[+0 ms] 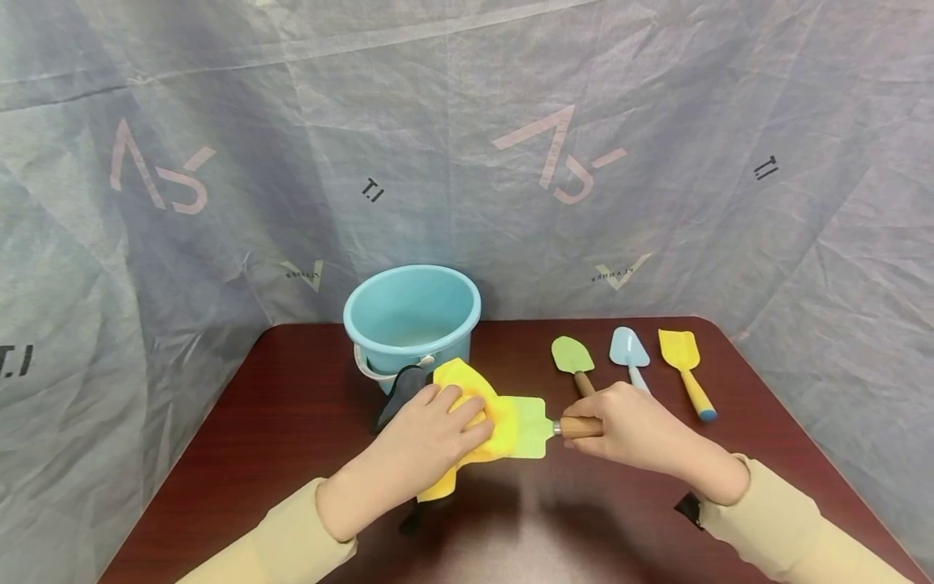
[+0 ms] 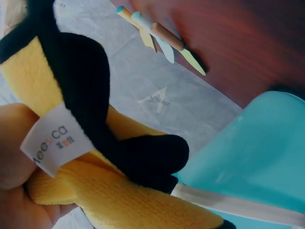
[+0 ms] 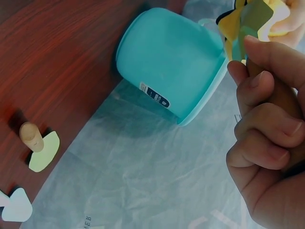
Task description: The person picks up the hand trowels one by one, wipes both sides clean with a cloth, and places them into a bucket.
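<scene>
My right hand (image 1: 635,426) grips the wooden handle (image 1: 580,427) of a small hand spade with a flat pale green blade (image 1: 531,427). In my left hand (image 1: 426,434) is a yellow cloth (image 1: 458,375) with black edging, bunched over the far end of the blade, so that end is hidden. A white label (image 2: 58,139) hangs from the cloth in the left wrist view. Fingers of the right hand (image 3: 267,114) curl round the handle in the right wrist view. Both hands are above the table, just in front of a light blue bucket (image 1: 458,347).
On the dark red table (image 1: 292,405), a green trowel (image 1: 572,354), a light blue trowel (image 1: 627,347) and a yellow shovel (image 1: 680,350) lie in a row at the back right. Grey sheeting (image 1: 438,162) hangs behind and on both sides.
</scene>
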The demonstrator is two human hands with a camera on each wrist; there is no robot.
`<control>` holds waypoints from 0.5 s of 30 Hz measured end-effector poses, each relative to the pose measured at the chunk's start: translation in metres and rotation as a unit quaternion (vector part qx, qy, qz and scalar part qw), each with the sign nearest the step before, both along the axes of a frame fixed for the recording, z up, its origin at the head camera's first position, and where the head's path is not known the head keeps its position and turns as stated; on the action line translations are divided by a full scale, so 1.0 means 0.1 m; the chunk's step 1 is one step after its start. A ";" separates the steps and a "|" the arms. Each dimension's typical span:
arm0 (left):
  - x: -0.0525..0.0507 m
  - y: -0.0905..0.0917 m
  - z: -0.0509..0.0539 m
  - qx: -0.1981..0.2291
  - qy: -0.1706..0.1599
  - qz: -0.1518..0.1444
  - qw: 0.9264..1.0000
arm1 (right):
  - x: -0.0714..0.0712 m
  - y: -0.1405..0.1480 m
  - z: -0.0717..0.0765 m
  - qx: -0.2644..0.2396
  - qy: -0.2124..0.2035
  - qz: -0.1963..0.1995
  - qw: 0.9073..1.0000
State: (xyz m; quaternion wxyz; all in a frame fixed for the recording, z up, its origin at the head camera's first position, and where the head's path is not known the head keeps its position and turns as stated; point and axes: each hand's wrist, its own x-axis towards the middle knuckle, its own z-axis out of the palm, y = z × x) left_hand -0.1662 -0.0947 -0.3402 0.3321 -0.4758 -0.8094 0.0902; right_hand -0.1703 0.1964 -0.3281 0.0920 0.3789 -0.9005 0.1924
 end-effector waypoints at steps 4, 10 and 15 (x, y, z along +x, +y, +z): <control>0.00 -0.09 0.00 0.014 -0.001 0.003 1.000 | 0.01 0.03 0.01 0.004 0.004 -0.007 1.000; 0.01 -0.22 -0.01 0.040 0.002 0.006 0.999 | 0.02 0.06 0.02 0.004 -0.002 -0.020 1.000; 0.03 -0.32 -0.03 0.051 -0.019 0.019 0.998 | 0.05 0.08 0.02 -0.002 -0.005 -0.023 1.000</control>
